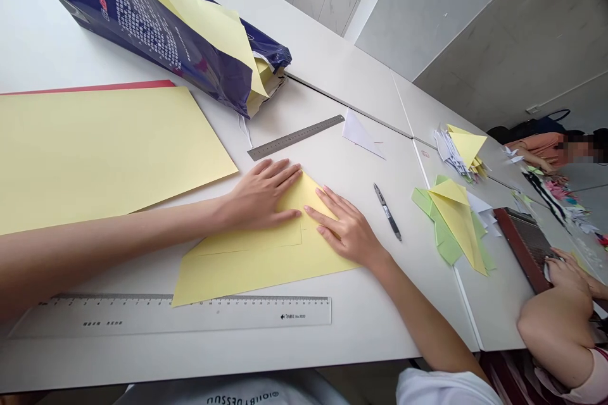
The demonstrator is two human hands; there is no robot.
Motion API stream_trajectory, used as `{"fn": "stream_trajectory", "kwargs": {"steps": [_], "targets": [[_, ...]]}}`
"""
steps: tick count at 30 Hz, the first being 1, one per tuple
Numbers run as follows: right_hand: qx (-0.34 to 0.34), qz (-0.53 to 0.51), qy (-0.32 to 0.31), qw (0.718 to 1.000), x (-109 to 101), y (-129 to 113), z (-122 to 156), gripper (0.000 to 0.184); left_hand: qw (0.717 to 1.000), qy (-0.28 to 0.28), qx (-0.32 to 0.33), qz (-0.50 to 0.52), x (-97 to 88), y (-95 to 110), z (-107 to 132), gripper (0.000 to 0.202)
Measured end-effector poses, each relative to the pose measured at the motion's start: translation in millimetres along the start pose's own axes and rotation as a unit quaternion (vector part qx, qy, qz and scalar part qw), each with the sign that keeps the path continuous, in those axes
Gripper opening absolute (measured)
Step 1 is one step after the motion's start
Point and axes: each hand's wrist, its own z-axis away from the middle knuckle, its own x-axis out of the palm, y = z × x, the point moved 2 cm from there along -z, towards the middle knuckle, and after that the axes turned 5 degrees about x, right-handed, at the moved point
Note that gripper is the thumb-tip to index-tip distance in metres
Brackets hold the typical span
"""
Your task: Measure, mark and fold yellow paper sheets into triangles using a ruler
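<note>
A sheet of yellow paper (266,266) lies on the white table under both my hands, with thin pencil lines drawn on it. My left hand (266,196) rests flat across its upper edge, fingers stretched out and thumb pointing right. Close by, my right hand (349,228) presses on the upper right edge with its fingers extended. The paper's top comes to a corner between the two hands. Along the near side, a clear plastic ruler (213,316) lies partly beneath or against the sheet's lower left corner.
Beyond my hands are a metal ruler (294,138), a folded white paper (358,133) and a pen (387,212). Large yellow sheets (104,152) and a blue bag (156,31) sit left. Right are folded papers (456,215), a paper trimmer (522,240) and other people (551,329).
</note>
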Motion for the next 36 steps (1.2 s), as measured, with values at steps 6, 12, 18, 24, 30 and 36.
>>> {"fn": "stream_trajectory", "kwargs": {"steps": [6,12,18,24,30,36], "targets": [[0.000,0.004,0.000,1.000,-1.2,-1.0,-1.2,0.041,1.000,0.000,-0.027,-0.005,3.8,13.5,-2.3,0.091],[-0.001,0.002,-0.003,1.000,-1.9,-0.1,-0.8,0.039,1.000,0.006,-0.025,-0.007,10.0,16.0,-2.1,0.098],[0.000,0.005,-0.005,1.000,0.3,0.9,0.6,0.041,1.000,0.013,-0.021,-0.007,10.1,14.7,-1.9,0.098],[0.008,0.002,-0.002,1.000,0.6,-0.7,0.6,0.044,0.999,0.021,-0.037,-0.002,10.5,16.7,-2.6,0.090],[0.010,-0.017,0.000,1.000,-0.7,-0.1,-1.1,0.041,0.999,0.011,-0.044,0.004,8.3,16.3,-2.3,0.091],[0.006,-0.026,0.002,1.000,0.0,1.0,-1.3,0.039,0.998,0.006,-0.055,-0.001,7.9,15.2,-3.0,0.097]]}}
